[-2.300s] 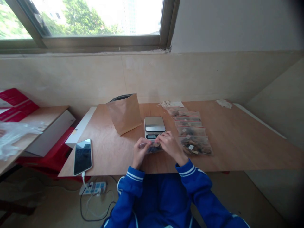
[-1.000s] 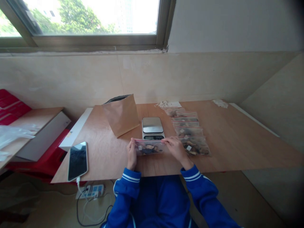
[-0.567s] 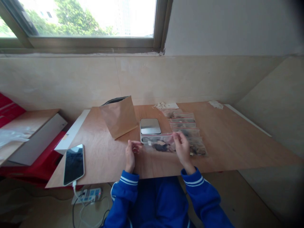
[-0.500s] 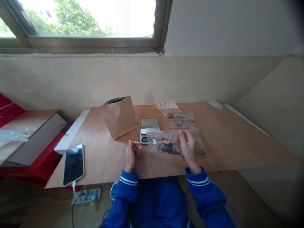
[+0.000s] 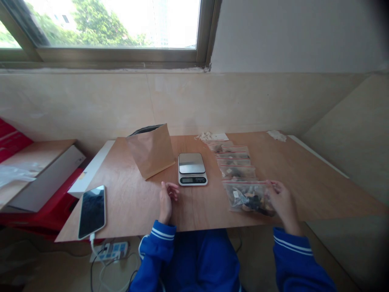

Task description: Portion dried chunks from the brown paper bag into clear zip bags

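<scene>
Zip bag with the dark, lumpy filling sits at the near end of the row of filled bags, low over or on the table near its front edge; you cannot tell whether it has touched down. Your right hand has its fingers closed on the bag's right end, near the red seal strip. Your left hand rests loosely open on the table, holding nothing, well to the left of that grip, with the scale between and farther from you.

Held by one end only, the bag could sag or swing, and the contents could slide toward the free corner. Set down this close to the front edge, it might tip off the table. It may also overlap the bag just beyond your grip and disturb the row.

Whether the seal is fully pressed shut is too small to tell. The contents and the scale's display are unreadable.
</scene>
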`<state>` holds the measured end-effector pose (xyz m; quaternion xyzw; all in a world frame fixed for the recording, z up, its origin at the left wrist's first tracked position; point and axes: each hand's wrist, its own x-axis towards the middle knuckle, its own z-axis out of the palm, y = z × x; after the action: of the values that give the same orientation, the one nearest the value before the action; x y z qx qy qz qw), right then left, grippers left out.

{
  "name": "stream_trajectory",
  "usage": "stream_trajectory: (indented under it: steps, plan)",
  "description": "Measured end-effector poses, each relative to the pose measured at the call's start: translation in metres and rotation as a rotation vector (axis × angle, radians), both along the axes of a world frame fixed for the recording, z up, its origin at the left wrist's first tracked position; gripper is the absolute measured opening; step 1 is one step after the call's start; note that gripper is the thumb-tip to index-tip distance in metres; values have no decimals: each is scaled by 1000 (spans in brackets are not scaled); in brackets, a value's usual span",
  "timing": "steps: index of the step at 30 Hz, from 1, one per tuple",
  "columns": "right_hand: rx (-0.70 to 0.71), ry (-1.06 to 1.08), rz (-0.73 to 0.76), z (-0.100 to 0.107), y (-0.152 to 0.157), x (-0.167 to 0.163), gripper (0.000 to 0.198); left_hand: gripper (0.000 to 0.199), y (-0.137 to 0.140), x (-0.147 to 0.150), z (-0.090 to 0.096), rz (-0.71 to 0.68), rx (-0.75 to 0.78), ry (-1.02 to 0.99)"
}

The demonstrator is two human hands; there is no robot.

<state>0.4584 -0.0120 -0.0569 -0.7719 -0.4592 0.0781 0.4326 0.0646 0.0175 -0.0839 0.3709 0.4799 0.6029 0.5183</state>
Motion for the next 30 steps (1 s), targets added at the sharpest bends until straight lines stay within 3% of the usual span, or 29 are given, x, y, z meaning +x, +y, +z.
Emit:
stream_trajectory:
  steps: [5, 9, 16, 30]
  plan:
    - [108, -398, -66, -12, 8, -28, 44, 67, 1, 0, -3, -6, -13, 27]
    - [43, -539, -1, -26, 11, -69, 44, 68, 0, 2, -1, -3, -22, 45]
    - [-12, -496, -44, -49, 21, -78, 44, 66, 0, 2, -1, -19, -25, 52]
    - [-85, -543, -13, -45, 48, -76, 40, 63, 0, 4, -5, -8, -29, 86]
